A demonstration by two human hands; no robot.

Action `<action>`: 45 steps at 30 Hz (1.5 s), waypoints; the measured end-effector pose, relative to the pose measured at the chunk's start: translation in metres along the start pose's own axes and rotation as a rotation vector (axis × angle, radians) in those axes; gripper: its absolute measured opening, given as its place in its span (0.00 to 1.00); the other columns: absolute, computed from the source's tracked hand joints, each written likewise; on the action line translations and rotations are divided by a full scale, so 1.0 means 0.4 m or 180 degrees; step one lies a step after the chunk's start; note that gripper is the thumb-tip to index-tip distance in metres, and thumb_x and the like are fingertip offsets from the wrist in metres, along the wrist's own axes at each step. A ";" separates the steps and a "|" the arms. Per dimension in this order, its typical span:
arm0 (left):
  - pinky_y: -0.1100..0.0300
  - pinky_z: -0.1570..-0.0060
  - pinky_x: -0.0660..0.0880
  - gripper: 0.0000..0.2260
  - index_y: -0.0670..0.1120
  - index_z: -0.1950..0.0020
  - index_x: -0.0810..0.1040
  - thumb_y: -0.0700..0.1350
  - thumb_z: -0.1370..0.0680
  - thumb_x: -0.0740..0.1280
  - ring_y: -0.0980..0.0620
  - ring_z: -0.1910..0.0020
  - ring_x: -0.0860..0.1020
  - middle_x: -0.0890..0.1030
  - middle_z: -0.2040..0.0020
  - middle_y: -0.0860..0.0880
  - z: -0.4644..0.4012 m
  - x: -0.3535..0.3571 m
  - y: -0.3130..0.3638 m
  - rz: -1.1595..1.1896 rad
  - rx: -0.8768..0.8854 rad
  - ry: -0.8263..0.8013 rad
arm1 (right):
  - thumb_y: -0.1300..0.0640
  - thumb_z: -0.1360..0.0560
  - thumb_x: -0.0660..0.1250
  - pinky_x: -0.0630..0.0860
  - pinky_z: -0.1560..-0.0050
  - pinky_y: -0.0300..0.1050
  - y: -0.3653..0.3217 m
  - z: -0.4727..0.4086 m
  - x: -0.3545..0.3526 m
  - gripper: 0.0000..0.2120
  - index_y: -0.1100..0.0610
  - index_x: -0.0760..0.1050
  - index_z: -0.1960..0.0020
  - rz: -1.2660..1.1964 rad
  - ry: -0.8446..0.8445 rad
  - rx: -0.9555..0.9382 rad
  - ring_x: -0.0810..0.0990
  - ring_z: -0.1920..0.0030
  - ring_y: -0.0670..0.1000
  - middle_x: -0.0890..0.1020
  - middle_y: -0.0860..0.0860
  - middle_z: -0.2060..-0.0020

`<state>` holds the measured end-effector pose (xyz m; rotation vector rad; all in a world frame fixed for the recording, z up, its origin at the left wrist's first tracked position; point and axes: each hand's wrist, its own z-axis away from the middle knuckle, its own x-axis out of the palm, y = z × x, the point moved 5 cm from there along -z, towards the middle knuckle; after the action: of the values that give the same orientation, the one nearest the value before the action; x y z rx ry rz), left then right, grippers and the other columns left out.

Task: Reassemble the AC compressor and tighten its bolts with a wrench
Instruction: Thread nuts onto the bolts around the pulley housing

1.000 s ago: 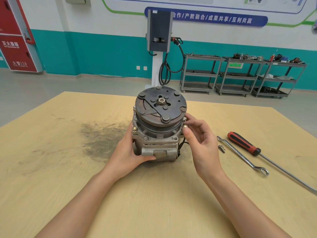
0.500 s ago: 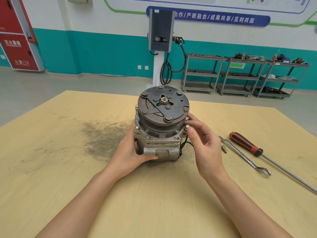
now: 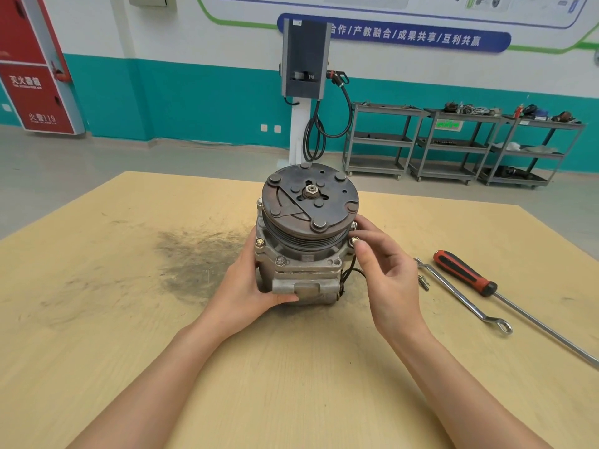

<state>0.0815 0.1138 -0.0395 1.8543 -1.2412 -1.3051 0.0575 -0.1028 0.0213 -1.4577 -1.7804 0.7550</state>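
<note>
AC compressor [image 3: 304, 241] stands upright, clutch plate up, mid-surface on the wooden surface [image 3: 97, 351], just right of a dark grease smudge [image 3: 197, 257]. Left hand [image 3: 249, 286] wraps the housing low on its left side, thumb across the front lug; grip curled round the body, steadying it. Right hand [image 3: 385, 273] is at the right flange, thumb and forefinger pinching the head of a bolt [image 3: 355, 242] there; looks like finger-starting the thread. Bolts appear seated at the front-left and front of the flange; how tight, cannot tell. One loose bolt [image 3: 423, 281] lies beside the wrench [image 3: 463, 296], which is untouched on the surface to the right, next to a red-handled screwdriver [image 3: 466, 273]. Judgement: body is together, bolts part-fitted, wrench tightening all left to do. Writing: blue wall banner reads 合作/产教融合/成果共享/互利共赢; red cabinet [image 3: 29, 76] at left marked 灭火器箱 and 火警119. No brand legible on the compressor.
</note>
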 end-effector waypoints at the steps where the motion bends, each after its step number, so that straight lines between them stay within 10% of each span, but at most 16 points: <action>1: 0.83 0.50 0.65 0.46 0.48 0.26 0.64 0.54 0.39 0.82 0.79 0.42 0.69 0.71 0.44 0.80 0.000 0.001 -0.002 -0.0013 0.0010 -0.0001 | 0.64 0.23 0.64 0.74 0.41 0.36 0.003 -0.002 0.000 0.07 0.56 0.79 0.49 -0.0063 0.0019 0.0030 0.76 0.35 0.47 0.80 0.45 0.38; 45: 0.81 0.48 0.66 0.48 0.51 0.26 0.62 0.59 0.41 0.79 0.75 0.40 0.70 0.73 0.41 0.76 0.002 0.001 0.011 0.0065 -0.0012 -0.0021 | 0.65 0.24 0.67 0.74 0.39 0.39 0.002 -0.006 -0.001 0.06 0.56 0.78 0.51 -0.0053 0.0040 0.0141 0.77 0.35 0.48 0.80 0.47 0.38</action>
<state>0.0791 0.1118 -0.0362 1.8317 -1.2570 -1.3027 0.0598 -0.1030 0.0219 -1.4142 -1.7533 0.7703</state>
